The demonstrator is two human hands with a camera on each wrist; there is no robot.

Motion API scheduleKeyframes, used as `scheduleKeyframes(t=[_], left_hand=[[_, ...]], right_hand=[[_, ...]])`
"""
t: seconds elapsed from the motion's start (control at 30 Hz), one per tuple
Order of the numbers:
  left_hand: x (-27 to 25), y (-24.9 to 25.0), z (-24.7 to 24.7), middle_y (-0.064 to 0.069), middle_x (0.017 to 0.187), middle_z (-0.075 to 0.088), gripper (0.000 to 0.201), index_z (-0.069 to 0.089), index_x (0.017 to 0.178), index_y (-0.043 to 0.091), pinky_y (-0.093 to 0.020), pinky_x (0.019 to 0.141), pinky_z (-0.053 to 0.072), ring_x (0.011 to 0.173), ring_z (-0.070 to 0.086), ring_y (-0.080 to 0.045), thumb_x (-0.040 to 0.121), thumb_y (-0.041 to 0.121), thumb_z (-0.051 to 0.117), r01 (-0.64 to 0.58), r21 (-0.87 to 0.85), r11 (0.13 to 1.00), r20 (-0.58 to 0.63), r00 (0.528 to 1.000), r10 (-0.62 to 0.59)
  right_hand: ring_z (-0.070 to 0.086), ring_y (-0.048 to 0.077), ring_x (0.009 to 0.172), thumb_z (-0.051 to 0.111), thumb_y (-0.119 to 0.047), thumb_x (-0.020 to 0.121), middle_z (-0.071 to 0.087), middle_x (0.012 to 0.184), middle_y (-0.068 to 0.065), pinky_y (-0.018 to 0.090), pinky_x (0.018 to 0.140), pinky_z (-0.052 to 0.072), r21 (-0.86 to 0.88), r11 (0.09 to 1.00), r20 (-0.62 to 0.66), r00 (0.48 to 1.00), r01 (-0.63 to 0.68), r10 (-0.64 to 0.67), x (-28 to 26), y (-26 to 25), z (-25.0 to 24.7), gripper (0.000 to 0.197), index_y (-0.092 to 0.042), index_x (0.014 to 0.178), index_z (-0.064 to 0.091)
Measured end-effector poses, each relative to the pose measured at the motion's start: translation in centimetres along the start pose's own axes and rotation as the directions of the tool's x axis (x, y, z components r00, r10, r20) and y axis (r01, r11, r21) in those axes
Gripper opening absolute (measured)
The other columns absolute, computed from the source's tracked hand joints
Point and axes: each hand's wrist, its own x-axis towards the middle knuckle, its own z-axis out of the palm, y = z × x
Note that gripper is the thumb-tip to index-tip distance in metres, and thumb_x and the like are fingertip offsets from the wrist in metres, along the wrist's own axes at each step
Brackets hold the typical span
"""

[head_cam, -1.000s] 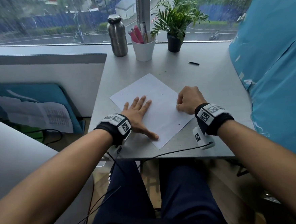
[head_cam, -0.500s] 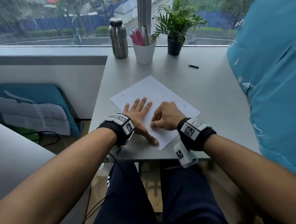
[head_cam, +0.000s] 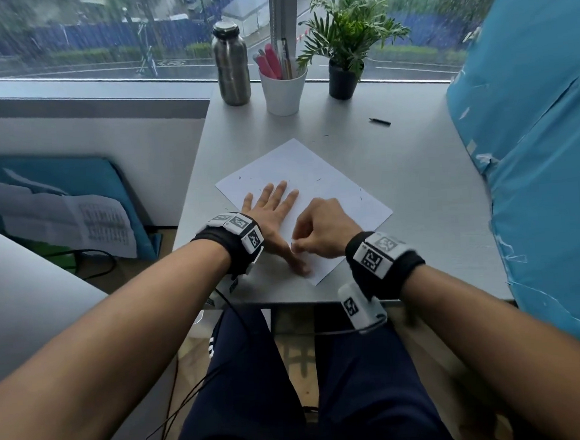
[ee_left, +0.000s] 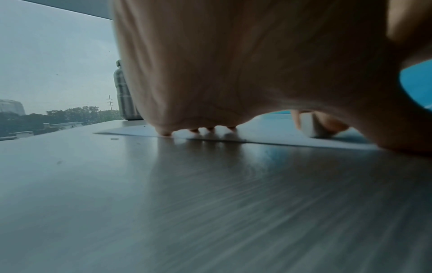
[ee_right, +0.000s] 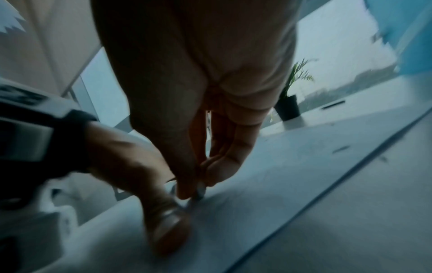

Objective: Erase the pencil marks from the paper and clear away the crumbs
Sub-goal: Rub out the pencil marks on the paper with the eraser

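A white sheet of paper (head_cam: 313,173) lies tilted on the grey table (head_cam: 418,210), with small dark crumbs (head_cam: 361,198) scattered on it. My left hand (head_cam: 272,205) lies flat on the sheet's left part, fingers straight, thumb spread toward the near corner. My right hand (head_cam: 320,229) is curled, pinching a small white eraser (ee_left: 312,126) whose tip touches the paper just beside my left thumb. In the right wrist view the fingertips (ee_right: 190,190) press down on the sheet, and the eraser itself is blurred there.
At the back by the window stand a steel bottle (head_cam: 231,69), a white cup of pens (head_cam: 283,91) and a potted plant (head_cam: 344,78). A short black pen (head_cam: 379,121) lies at the back right. Blue sheeting (head_cam: 533,134) borders the table's right side.
My right hand has slid left across the paper, from its right edge to beside my left thumb. My left hand has stayed flat on the sheet.
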Motion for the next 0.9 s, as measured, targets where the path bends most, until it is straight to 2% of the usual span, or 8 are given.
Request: scheduleKeyframes(t=[0.17,0.3,0.4,0.5,0.6,0.7,0.83,0.9], left_hand=[[-0.1,0.1,-0.2,0.010,0.154,-0.037,0.166,-0.025,0.150,0.035,-0.051,0.115,-0.020,0.142,-0.035,-0.016,0.023,0.096,0.062,0.006,-0.009,1.000,0.027,1.000,-0.006],[0.0,-0.1,0.0,0.009,0.154,-0.037,0.164,-0.024,0.150,0.034,-0.049,0.114,-0.021,0.142,-0.034,-0.017,0.026,0.097,0.062,-0.016,0.006,1.000,0.004,1.000,0.016],[0.2,-0.3,0.3,0.011,0.154,-0.036,0.162,-0.023,0.151,0.036,-0.050,0.115,-0.020,0.142,-0.034,-0.015,0.026,0.099,0.058,-0.024,0.013,1.000,-0.012,1.000,0.024],[0.4,-0.7,0.4,0.009,0.156,-0.034,0.139,-0.020,0.152,0.035,-0.050,0.116,-0.018,0.144,-0.031,-0.015,0.050,0.098,0.051,-0.027,0.029,0.999,-0.009,1.000,0.027],[0.6,-0.8,0.1,0.007,0.159,-0.028,0.100,-0.014,0.153,0.036,-0.048,0.117,-0.015,0.147,-0.024,-0.015,0.082,0.080,0.042,-0.025,0.014,1.000,-0.014,1.000,0.025],[0.6,-1.3,-0.3,0.006,0.162,-0.019,0.071,-0.007,0.154,0.038,-0.049,0.118,-0.009,0.149,-0.015,-0.016,0.099,0.059,0.031,0.011,0.006,1.000,-0.053,0.999,-0.010],[-0.1,-2.3,-0.9,-0.008,0.163,-0.013,0.066,-0.005,0.157,0.017,-0.050,0.120,-0.007,0.151,-0.008,-0.023,0.104,0.038,0.027,0.154,0.046,0.987,-0.147,0.978,-0.146],[-0.9,-2.4,-1.0,-0.012,0.164,-0.008,0.066,-0.002,0.156,0.008,-0.048,0.120,-0.006,0.151,-0.005,-0.025,0.103,0.030,0.032,0.137,0.059,0.989,-0.223,0.967,-0.121]], right_hand=[[0.061,0.000,0.061,0.082,-0.023,0.071,0.071,0.069,-0.008,0.014,0.065,0.049,0.088,0.987,-0.110,0.984,-0.133,0.143,1.6,0.9,-1.3,0.010,-0.017,0.078,0.080],[0.064,0.004,0.064,0.081,-0.021,0.071,0.072,0.070,-0.006,0.022,0.074,0.056,0.031,0.999,0.007,1.000,-0.020,0.020,0.6,-0.6,0.0,0.010,-0.015,0.079,0.079],[0.058,0.000,0.055,0.082,-0.022,0.071,0.069,0.066,-0.008,0.022,0.072,0.056,0.059,0.993,0.000,0.995,-0.098,0.098,1.4,0.5,-1.4,0.012,-0.015,0.080,0.079],[0.061,0.007,0.063,0.081,-0.020,0.070,0.074,0.076,0.000,0.023,0.074,0.056,0.065,0.977,-0.063,0.976,-0.202,0.206,2.0,2.6,-2.9,0.012,-0.015,0.080,0.079],[0.065,0.011,0.071,0.078,-0.022,0.072,0.073,0.074,0.001,0.021,0.073,0.053,0.087,0.960,-0.032,0.962,-0.266,0.270,1.4,4.2,-3.0,0.010,-0.016,0.080,0.077],[0.065,0.010,0.066,0.078,-0.022,0.073,0.073,0.070,0.003,0.019,0.066,0.052,0.146,0.945,-0.022,0.954,-0.292,0.298,1.3,4.4,-2.9,0.009,-0.015,0.078,0.075],[0.062,0.009,0.050,0.077,-0.016,0.073,0.072,0.066,0.005,0.013,0.049,0.046,0.180,0.938,-0.008,0.954,-0.295,0.301,1.3,4.2,-2.9,0.006,-0.012,0.076,0.073],[0.064,0.012,0.051,0.077,-0.014,0.073,0.072,0.066,0.007,0.014,0.046,0.046,0.193,0.937,-0.005,0.954,-0.292,0.299,1.4,4.3,-2.9,0.006,-0.011,0.076,0.073]])
